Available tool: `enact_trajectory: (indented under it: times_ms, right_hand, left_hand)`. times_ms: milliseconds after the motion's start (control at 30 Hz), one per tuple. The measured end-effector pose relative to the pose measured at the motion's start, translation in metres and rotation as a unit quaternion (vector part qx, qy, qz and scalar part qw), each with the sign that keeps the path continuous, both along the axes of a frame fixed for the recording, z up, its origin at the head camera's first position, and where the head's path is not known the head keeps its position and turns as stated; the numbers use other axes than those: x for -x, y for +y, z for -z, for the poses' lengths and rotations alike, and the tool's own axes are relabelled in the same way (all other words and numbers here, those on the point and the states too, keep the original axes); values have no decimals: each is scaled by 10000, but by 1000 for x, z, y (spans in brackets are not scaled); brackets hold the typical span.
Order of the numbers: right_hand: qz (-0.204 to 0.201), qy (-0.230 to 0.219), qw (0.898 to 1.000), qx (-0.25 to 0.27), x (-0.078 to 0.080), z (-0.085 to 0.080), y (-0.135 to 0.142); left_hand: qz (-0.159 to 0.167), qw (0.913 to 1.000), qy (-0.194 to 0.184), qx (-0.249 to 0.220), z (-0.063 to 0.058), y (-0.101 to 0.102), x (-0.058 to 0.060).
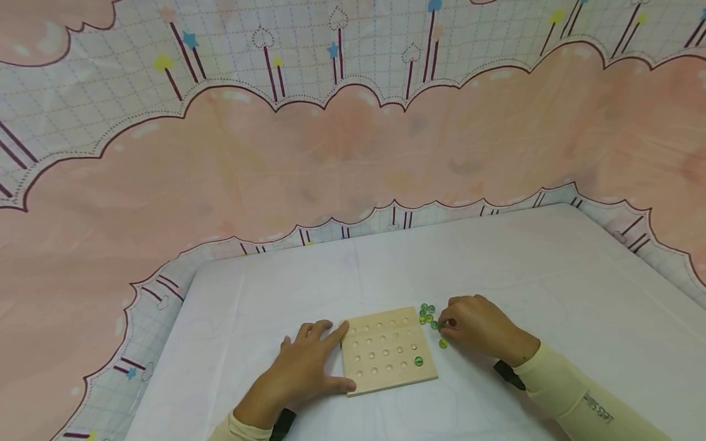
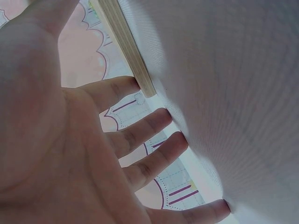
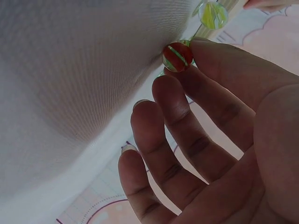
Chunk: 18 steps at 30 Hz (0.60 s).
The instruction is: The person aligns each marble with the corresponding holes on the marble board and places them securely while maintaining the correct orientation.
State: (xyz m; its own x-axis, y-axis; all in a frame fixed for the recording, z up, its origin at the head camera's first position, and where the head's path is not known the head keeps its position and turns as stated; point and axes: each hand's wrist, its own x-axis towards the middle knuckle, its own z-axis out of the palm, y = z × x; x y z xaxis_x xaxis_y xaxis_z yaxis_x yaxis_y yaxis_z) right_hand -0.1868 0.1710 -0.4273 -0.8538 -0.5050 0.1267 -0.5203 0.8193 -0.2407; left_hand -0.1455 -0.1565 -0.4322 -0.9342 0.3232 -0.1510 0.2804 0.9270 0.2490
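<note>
A pale wooden board [image 1: 380, 351] with rows of round hollows lies on the white-covered table. One green marble [image 1: 418, 361] sits in a hollow near its front right corner. My left hand [image 1: 300, 367] is spread at the board's left side, thumb on the front corner and index finger at the back corner. In the left wrist view, the index fingertip meets the board's edge [image 2: 126, 44], while the other fingertips rest on the cloth. To the right of the board, my right hand [image 1: 477, 324] pinches a glass marble [image 3: 177, 57] between thumb and index finger.
Several loose green and yellow-green marbles [image 1: 429, 318] cluster by the board's back right corner. A single yellow-green marble [image 1: 443, 343] lies nearer the front. White cloth [image 1: 287, 282] covers the table, and a peach patterned curtain [image 1: 342, 153] hangs behind it.
</note>
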Motion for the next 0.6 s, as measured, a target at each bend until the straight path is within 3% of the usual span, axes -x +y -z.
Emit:
enact_trajectory:
  times_ms: [600]
  right_hand:
    - [108, -98, 9999, 2, 0, -2, -1]
  left_hand:
    - [-28, 10000, -59, 24, -1, 0, 0]
